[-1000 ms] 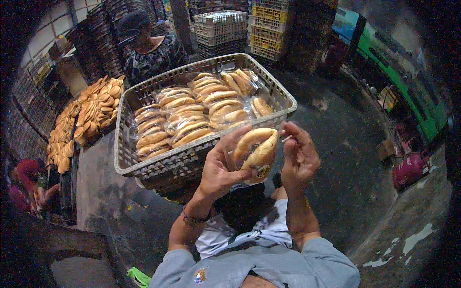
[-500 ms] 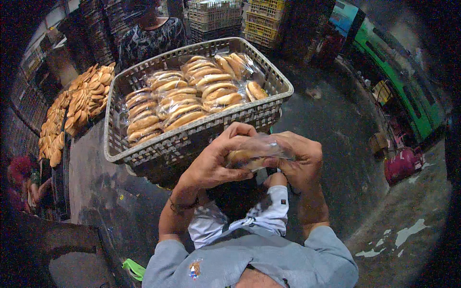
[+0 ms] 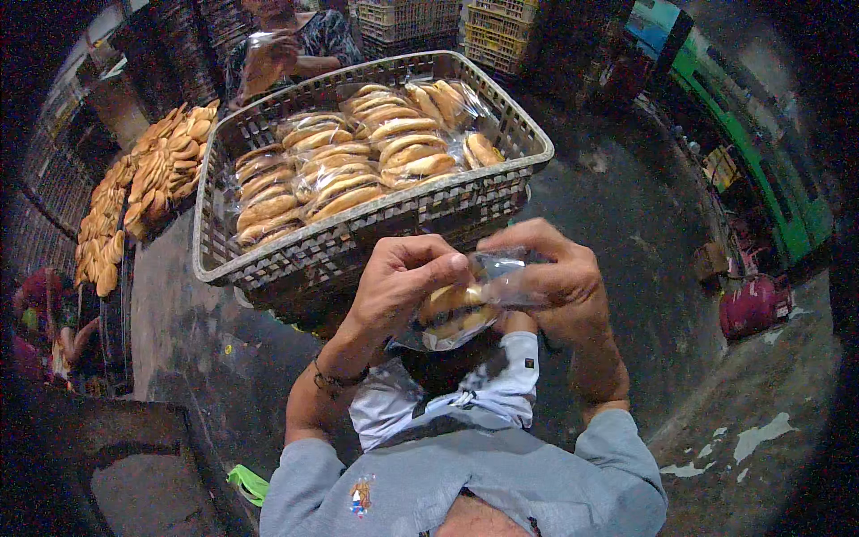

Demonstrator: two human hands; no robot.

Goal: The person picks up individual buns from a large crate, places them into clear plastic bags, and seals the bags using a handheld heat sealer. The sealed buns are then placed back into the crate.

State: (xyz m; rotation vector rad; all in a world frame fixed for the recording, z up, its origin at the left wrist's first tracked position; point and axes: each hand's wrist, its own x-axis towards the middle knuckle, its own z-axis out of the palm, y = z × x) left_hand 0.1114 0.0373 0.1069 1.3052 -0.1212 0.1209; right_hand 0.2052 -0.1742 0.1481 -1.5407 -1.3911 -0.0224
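In front of my lap hangs a clear plastic bag (image 3: 452, 315) with sliced, dark-filled buns inside. My left hand (image 3: 401, 279) is closed on the bag's upper left, thumb and fingers pinching the plastic. My right hand (image 3: 557, 277) grips the bag's loose film on the other side, its fingers bent and slightly blurred. Just beyond my hands stands a large grey plastic basket (image 3: 376, 220), its lattice walls around rows of bagged buns (image 3: 340, 166). Those buns lie on edge, side by side, in clear wrapping.
Heaped loose buns (image 3: 165, 170) lie at far left. Behind the basket, another person (image 3: 318, 45) raises a hand; one more person (image 3: 67, 327) is at the left edge. Stacked yellow crates (image 3: 497, 36) stand at the back. A magenta bag-like object (image 3: 753, 306) lies on the right.
My hands have shifted from around the bag's middle to its upper film, and the buns now hang lower. The person behind the basket has brought a hand up into view.
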